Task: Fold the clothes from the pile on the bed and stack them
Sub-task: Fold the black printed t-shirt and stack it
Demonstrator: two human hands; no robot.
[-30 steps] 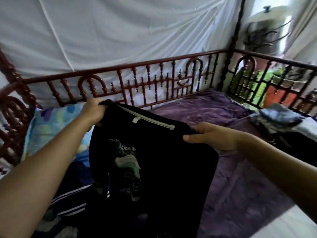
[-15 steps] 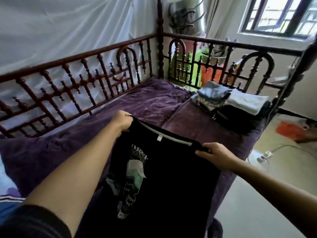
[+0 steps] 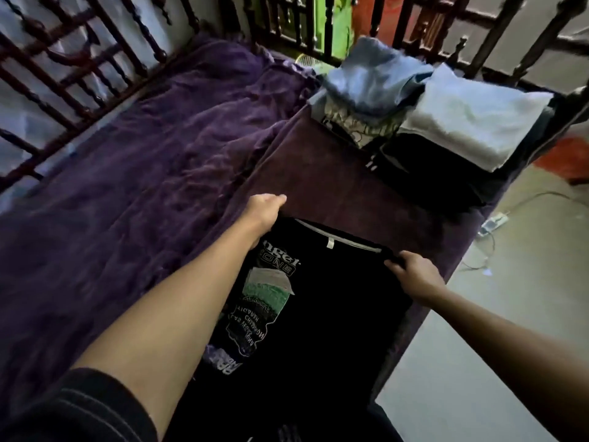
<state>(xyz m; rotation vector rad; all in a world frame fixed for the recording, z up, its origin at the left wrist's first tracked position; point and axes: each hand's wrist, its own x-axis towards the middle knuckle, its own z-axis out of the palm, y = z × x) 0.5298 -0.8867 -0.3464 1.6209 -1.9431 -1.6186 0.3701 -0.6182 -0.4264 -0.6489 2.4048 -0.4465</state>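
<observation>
At the edge of the bed (image 3: 143, 161), left hand (image 3: 266, 209) and right hand (image 3: 411, 276) grip the black shirt's (image 3: 338, 314) shoulders.

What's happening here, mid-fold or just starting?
A person holds a black printed T-shirt by its shoulders, left hand and right hand each gripping one end of the top edge, print side up over the purple bedspread. No fold is visible yet. Folded clothes already sit stacked at the far right corner.

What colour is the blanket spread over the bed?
The plush blanket is deep purple, seen best in the head view.
</observation>
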